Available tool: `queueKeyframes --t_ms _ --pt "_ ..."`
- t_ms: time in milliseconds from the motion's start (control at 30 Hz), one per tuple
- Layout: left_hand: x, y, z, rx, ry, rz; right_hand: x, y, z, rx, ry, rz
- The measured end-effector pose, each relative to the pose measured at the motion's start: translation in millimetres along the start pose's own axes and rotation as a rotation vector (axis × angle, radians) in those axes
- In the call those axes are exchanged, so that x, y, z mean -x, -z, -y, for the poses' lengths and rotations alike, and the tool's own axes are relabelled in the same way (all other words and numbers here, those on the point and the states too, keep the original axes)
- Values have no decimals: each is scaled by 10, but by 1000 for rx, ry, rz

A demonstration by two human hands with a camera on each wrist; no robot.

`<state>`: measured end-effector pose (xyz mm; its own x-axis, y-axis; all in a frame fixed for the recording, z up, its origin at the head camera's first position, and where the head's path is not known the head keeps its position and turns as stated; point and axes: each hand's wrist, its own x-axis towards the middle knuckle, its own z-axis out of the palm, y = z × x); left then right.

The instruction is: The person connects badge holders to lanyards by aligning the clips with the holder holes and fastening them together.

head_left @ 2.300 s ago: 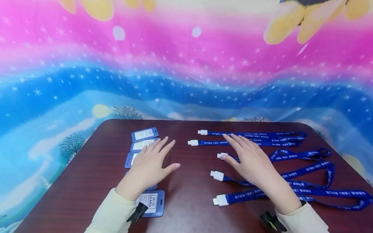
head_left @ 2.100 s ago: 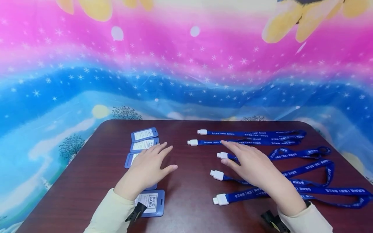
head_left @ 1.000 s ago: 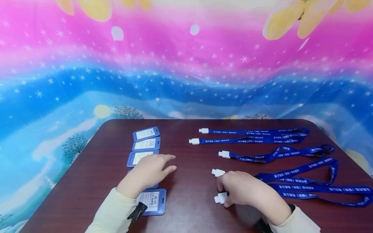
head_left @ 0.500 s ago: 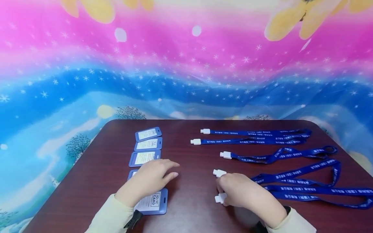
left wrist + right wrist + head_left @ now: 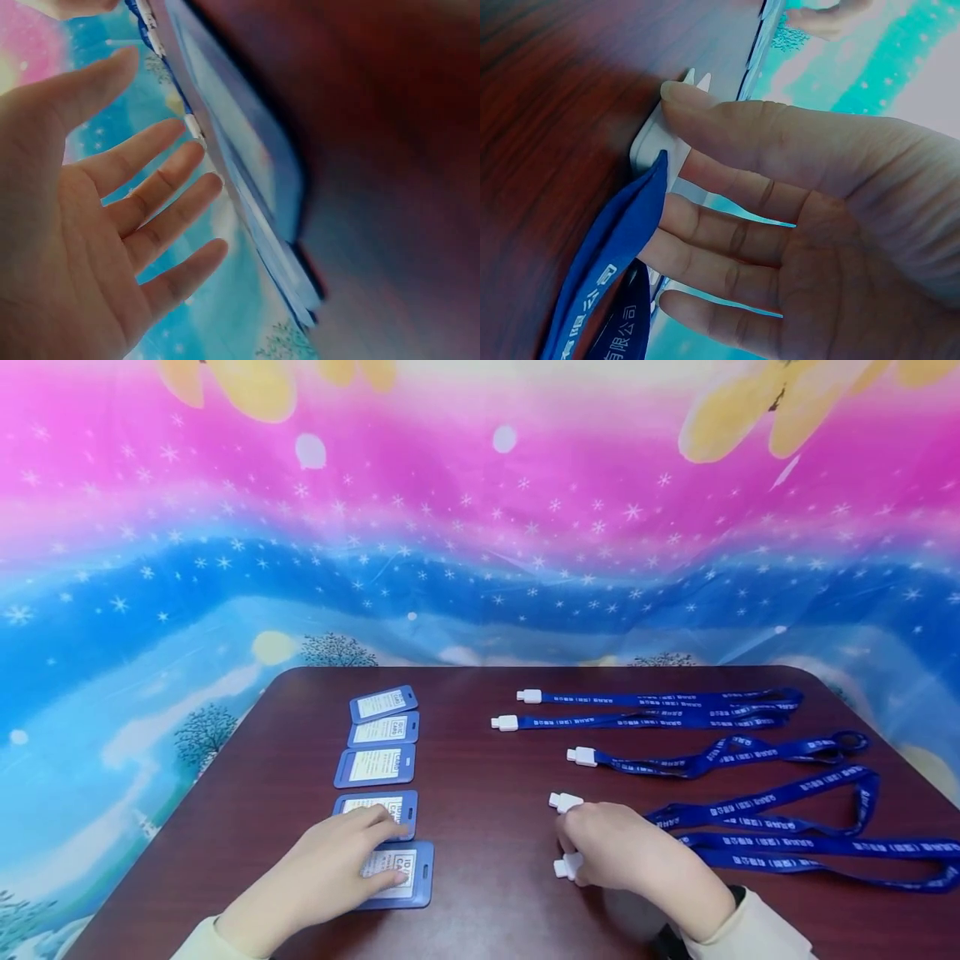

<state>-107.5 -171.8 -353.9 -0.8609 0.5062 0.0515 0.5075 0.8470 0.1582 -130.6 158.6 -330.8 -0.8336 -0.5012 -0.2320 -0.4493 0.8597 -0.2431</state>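
Observation:
My left hand (image 5: pixel 322 864) hovers over the nearest blue badge holder (image 5: pixel 424 885), partly covering it and the one behind. In the left wrist view its fingers are spread and only slightly bent, with nothing between them; the badge holder (image 5: pixel 289 172) lies beyond the fingertips. With thumb and fingers, my right hand (image 5: pixel 626 852) pinches the white plastic clip (image 5: pixel 654 142) of the nearest blue lanyard (image 5: pixel 832 846). That clip's tip (image 5: pixel 564 867) sticks out past the thumb in the head view. The second-nearest lanyard's white clip (image 5: pixel 562 802) lies just beyond this hand.
Farther back on the left are more badge holders (image 5: pixel 408 767), in a column on the brown table (image 5: pixel 480 827). Several lanyards (image 5: pixel 667 720) lie stretched out on the right, clips pointing left. A printed cloth (image 5: pixel 480 527) hangs behind the table.
My right hand has come down from above the lanyards and taken the nearest clip. My left hand has moved toward the near edge, over the nearest badge holder, uncovering those behind.

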Motion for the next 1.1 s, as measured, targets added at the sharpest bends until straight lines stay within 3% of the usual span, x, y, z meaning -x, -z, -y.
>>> queueKeyframes --t_ms 200,400,567,800,1100 --pt "121 -53 85 7 18 10 -4 14 5 17 -18 -15" --pt "95 -63 89 18 8 1 -16 -20 39 118 103 -113" --pt "61 -66 74 28 0 12 -46 -59 86 167 129 -131" --pt "133 -82 90 36 -5 40 -88 -131 157 262 235 -225" --pt "188 -117 103 80 19 95 -189 -176 337 328 335 -214"
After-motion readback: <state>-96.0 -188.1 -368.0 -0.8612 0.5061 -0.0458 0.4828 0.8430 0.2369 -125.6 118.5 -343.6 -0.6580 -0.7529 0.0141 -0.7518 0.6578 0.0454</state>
